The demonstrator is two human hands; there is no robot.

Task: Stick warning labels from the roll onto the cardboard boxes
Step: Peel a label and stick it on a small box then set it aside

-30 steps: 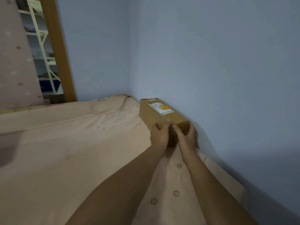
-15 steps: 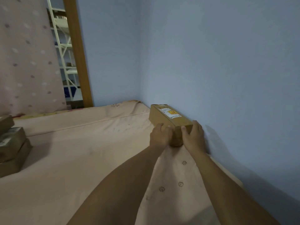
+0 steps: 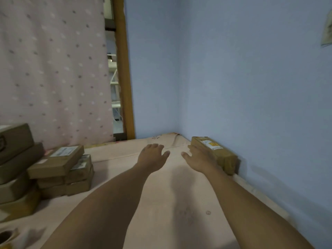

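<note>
One roll [image 3: 5,237], probably the labels, is glimpsed at 7 o'clock, cut by the frame edge. Both hands are held open and empty above the bedsheet [image 3: 161,203]: the left hand [image 3: 152,156] at centre, the right hand [image 3: 201,159] just beside the labelled box [image 3: 213,153] at 2 o'clock against the wall [image 3: 251,105]. Stacked boxes [image 3: 59,169] are piled at 9 o'clock. These are judged light and stiff, best gripped across the long sides.

Dim, even light; my arms' soft shadow falls on the sheet [image 3: 161,221] beneath my wrists; edges smear, boxes [image 3: 59,164] blur leftward.
</note>
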